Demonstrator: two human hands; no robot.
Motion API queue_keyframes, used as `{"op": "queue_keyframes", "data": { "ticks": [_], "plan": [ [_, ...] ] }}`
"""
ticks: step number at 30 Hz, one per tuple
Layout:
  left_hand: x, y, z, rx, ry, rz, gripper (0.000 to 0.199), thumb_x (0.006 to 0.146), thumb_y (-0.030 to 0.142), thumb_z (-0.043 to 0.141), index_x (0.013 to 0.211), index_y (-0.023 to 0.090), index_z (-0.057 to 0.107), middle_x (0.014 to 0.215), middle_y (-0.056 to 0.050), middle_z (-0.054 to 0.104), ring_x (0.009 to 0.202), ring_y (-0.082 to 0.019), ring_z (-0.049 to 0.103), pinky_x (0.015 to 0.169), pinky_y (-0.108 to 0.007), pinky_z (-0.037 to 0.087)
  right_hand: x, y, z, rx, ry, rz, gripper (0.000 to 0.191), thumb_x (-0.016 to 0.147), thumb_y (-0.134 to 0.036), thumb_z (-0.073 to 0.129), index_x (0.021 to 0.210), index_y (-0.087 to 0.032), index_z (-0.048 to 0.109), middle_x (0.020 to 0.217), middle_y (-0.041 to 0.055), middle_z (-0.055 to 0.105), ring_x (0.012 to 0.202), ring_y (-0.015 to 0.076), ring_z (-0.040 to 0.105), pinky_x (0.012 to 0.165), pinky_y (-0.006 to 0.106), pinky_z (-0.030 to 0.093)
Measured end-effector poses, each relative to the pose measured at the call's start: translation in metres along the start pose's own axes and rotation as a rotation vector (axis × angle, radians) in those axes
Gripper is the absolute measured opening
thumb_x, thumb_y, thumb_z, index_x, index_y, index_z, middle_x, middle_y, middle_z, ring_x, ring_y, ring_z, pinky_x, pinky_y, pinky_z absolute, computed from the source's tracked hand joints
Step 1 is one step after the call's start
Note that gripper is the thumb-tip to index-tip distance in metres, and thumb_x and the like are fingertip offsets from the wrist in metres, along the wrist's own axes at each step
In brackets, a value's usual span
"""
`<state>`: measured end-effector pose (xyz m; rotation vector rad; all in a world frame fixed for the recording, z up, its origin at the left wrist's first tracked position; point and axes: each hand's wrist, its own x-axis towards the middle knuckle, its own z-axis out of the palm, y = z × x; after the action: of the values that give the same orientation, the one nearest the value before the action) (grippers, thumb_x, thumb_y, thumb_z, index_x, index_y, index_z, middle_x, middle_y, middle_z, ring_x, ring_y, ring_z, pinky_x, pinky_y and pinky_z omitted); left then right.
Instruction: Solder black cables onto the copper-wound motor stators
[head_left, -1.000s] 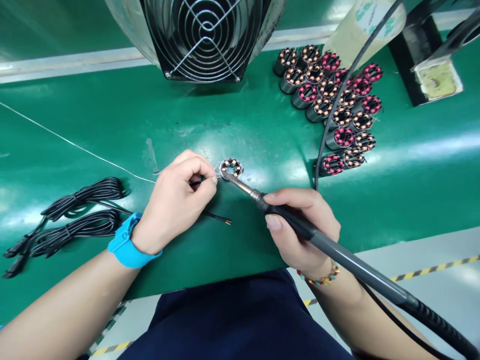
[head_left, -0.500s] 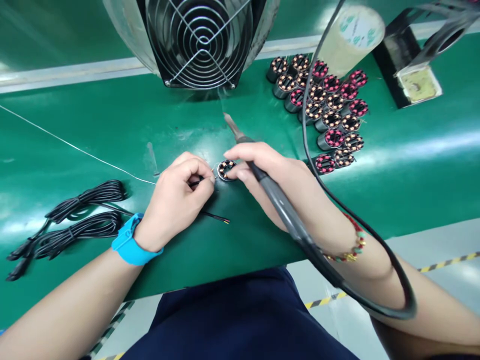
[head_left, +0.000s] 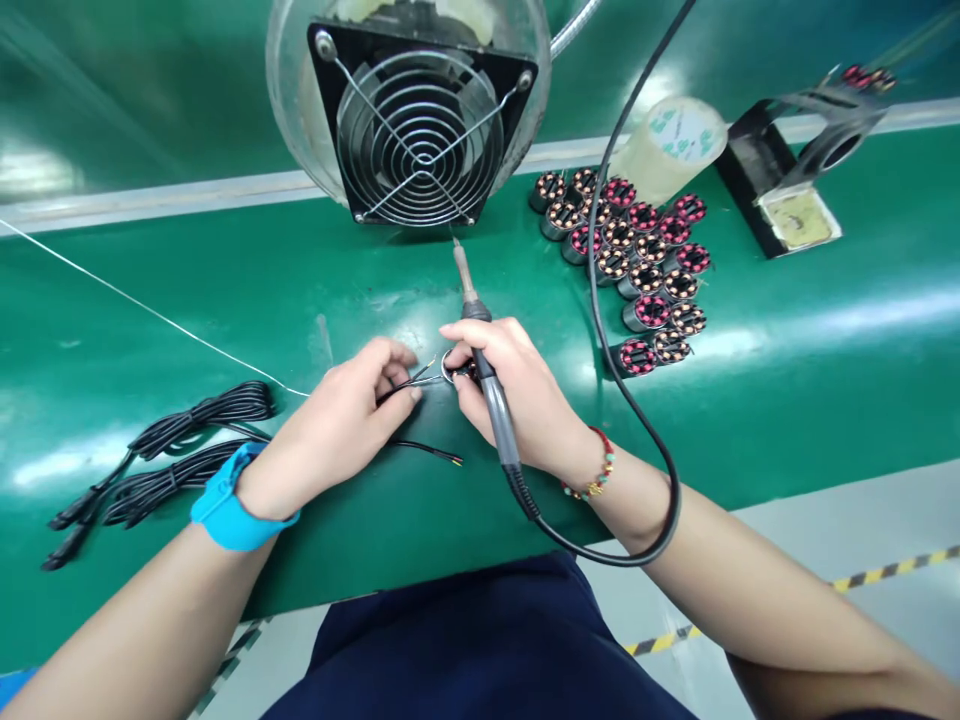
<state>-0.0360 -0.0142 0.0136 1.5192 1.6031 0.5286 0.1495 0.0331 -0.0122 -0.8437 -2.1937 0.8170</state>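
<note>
Caged fan (head_left: pixel 422 160); pale cylinder (head_left: pixel 670 150)

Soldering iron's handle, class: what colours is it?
The handle is grey and black, best seen in the head view.

Soldering iron (head_left: pixel 498 412) in the right hand (head_left: pixel 529 400), tip toward the fan (head_left: pixel 422 160).

From far, I see my left forearm (head_left: pixel 154 605) and my right forearm (head_left: pixel 772 590) slanting inward from the lower corners. My left grip (head_left: pixel 341 415) shows its back, the fingers (head_left: pixel 390 352) curled, the tips of thumb and index finger a little apart. My right grip (head_left: pixel 529 400) is bent in a hold, its index finger stretched toward the left. The two grips are near but apart.
</note>
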Motion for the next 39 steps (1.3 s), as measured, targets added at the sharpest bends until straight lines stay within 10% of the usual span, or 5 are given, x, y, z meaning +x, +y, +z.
{"op": "queue_keyframes", "data": {
  "ticks": [11,18,26,39],
  "plan": [
    [0.008,0.008,-0.012,-0.224,0.033,-0.158,0.016,0.076,0.032,0.061,0.07,0.018,0.062,0.058,0.003,0.051,0.051,-0.009,0.039,0.05,-0.022,0.033,0.0,-0.003,-0.002,-0.047,-0.096,0.067,0.046,0.08,-0.006,0.049,0.124,-0.019,0.05,0.11,0.008,0.067,0.102,0.025,0.057,0.092,0.044,0.045],
    [0.009,0.014,-0.011,-0.229,-0.014,-0.22,0.017,0.075,0.035,0.061,0.072,0.018,0.066,0.055,0.003,0.049,0.049,-0.01,0.039,0.05,-0.022,0.035,-0.003,-0.004,-0.023,0.047,0.125,0.064,0.037,0.095,-0.021,0.046,0.131,-0.027,0.049,0.1,0.0014,0.071,0.097,0.0191,0.066,0.095,0.038,0.048],
    [0.009,0.007,-0.005,-0.381,0.051,-0.248,0.016,0.076,0.032,0.064,0.068,0.018,0.064,0.057,0.003,0.051,0.05,-0.008,0.037,0.05,-0.021,0.034,-0.002,0.002,-0.011,-0.042,-0.143,0.02,0.052,0.08,-0.008,0.054,0.13,-0.02,0.044,0.113,0.0077,0.065,0.103,0.0246,0.055,0.092,0.045,0.047],
    [0.013,0.015,0.007,-0.293,0.113,-0.263,0.02,0.07,0.035,0.068,0.069,0.015,0.07,0.064,0.0,0.062,0.058,-0.011,0.047,0.054,-0.022,0.038,-0.002,0.005,0.001,-0.032,-0.092,-0.079,0.045,0.082,-0.01,0.052,0.126,-0.019,0.046,0.109,0.0078,0.065,0.099,0.0235,0.054,0.09,0.041,0.045]
  ]
}}
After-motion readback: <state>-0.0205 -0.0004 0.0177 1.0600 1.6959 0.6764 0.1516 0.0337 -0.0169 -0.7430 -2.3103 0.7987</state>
